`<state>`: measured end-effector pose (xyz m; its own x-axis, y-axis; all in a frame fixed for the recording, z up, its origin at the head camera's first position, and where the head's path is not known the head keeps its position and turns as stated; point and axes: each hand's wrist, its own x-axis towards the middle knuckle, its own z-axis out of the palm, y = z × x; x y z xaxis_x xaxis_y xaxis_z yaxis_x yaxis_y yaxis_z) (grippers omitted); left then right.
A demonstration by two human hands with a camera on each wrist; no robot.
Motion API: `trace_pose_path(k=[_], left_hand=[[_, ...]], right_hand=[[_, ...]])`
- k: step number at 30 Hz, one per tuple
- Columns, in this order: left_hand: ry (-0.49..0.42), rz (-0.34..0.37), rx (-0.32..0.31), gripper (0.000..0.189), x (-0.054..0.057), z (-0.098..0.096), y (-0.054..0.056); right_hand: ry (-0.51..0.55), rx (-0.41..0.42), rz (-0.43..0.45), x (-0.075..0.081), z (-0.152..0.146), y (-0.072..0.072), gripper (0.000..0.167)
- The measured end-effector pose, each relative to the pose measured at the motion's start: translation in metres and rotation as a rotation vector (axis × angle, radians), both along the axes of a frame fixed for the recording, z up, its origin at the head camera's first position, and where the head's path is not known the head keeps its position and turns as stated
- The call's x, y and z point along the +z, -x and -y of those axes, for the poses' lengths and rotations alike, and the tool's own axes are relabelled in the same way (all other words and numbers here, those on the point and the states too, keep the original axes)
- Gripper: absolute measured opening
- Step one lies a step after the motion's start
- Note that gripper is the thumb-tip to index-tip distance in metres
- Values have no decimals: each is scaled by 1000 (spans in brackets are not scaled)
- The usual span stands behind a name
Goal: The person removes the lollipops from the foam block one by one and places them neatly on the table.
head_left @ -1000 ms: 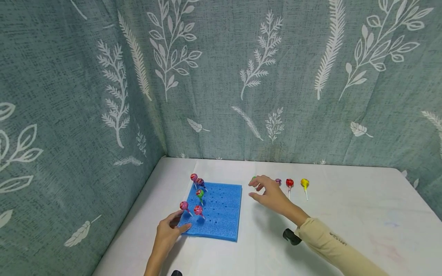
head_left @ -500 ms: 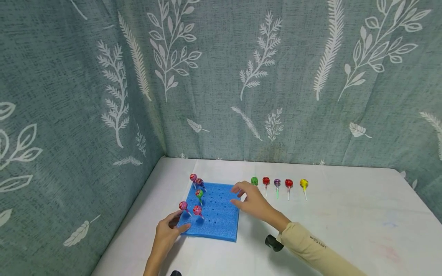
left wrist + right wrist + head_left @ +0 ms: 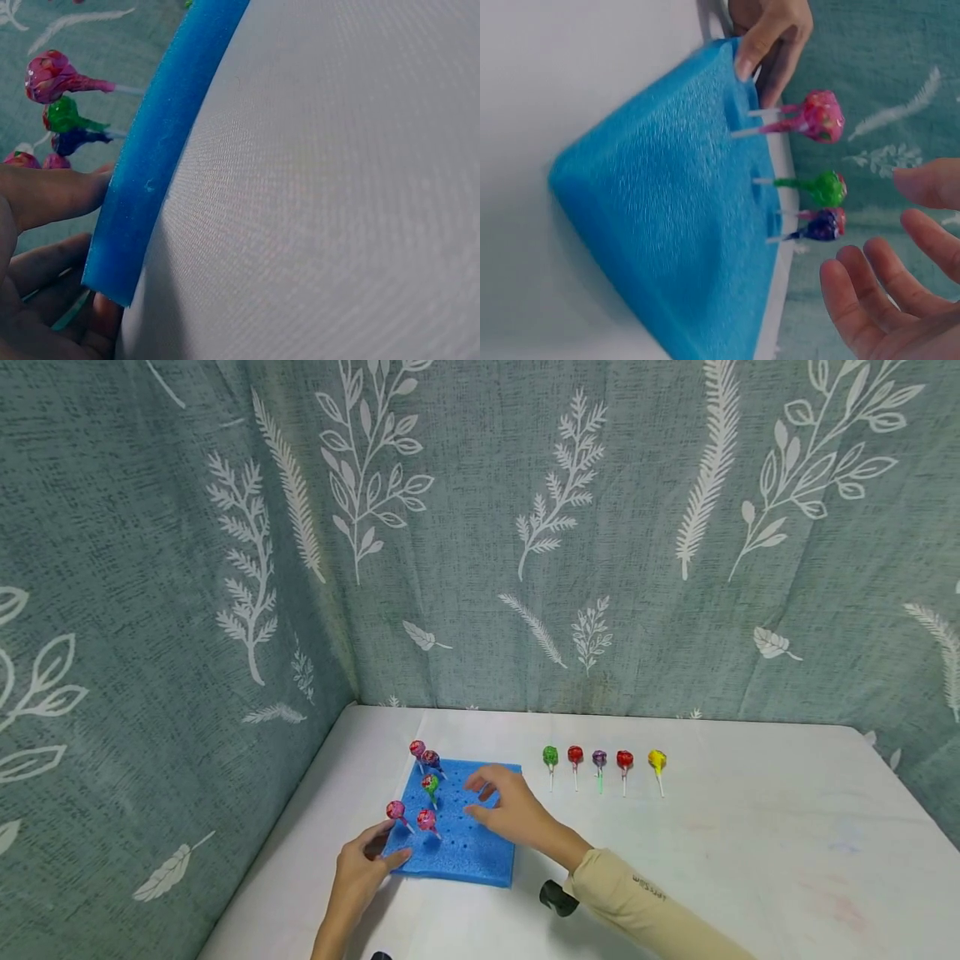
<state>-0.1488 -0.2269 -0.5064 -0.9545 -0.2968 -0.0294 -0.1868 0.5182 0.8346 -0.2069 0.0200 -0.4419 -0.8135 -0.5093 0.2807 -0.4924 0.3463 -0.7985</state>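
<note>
Blue foam board [image 3: 480, 858] lies flat on the left part of the white table [image 3: 727, 852], its top dotted with small holes. Five wrapped lollipops stand by their sticks in its left side: one pink lollipop [image 3: 395, 810] nearest the left hand [image 3: 363, 870], a second pink lollipop [image 3: 426, 820] just beside it, a green lollipop [image 3: 430, 783] farther back, then a dark blue lollipop [image 3: 431, 759] with another pink lollipop [image 3: 417, 748] close by. Left hand pinches the near-left corner of the board, thumb at its near edge, fingers round the side. Right hand [image 3: 513, 810] hovers over the board's right half, thumb and loosely bent fingers parted. To the right of the board, well apart from it, five more lollipops lie in a row on the table: green [image 3: 550, 753], red [image 3: 575, 754], purple [image 3: 599, 758], red [image 3: 625, 760], yellow [image 3: 657, 760]. Right forearm wears a beige sleeve [image 3: 630, 897]; patterned curtain [image 3: 465, 535] behind.
</note>
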Motion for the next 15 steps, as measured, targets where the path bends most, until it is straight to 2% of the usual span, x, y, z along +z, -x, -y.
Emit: trace_pose_path(k=[15], left_hand=[[-6,10,3,57,3,-2,-1]], right_hand=[[38,15,57,-11,36,-6,28]])
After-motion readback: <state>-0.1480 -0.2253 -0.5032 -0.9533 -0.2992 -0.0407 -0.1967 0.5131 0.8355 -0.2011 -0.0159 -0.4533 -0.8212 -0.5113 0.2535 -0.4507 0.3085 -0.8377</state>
